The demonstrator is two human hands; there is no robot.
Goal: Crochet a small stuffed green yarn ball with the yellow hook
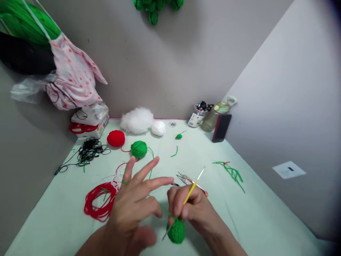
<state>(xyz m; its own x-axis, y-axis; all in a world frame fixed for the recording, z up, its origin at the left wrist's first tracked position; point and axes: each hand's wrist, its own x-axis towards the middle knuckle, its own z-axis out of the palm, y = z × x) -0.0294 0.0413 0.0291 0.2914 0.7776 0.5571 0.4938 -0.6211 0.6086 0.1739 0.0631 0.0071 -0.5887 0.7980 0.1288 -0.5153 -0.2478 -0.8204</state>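
Observation:
My right hand (186, 206) grips a yellow-handled crochet hook (190, 192) in its closed fingers, one metal end pointing up and the other down. Below those fingers hangs a small round green crocheted piece (177, 232), with the hook's lower end across its left side. My left hand (138, 199) is spread, palm down, to the left of it, thumb blurred. Green yarn (166, 210) runs from the piece toward the left hand, and a loop of it circles a left finger. Farther back lies the green yarn ball (139, 149). Thread snips (186, 178) rest behind the right hand.
On the table (255, 220) lie a red yarn coil (99, 202), a black yarn tangle (92, 149), a red ball (116, 138), a white ball (158, 128), stuffing (137, 120) and green scraps (232, 172). A phone (222, 128), bottle (212, 119) and pen cup (196, 116) stand back right.

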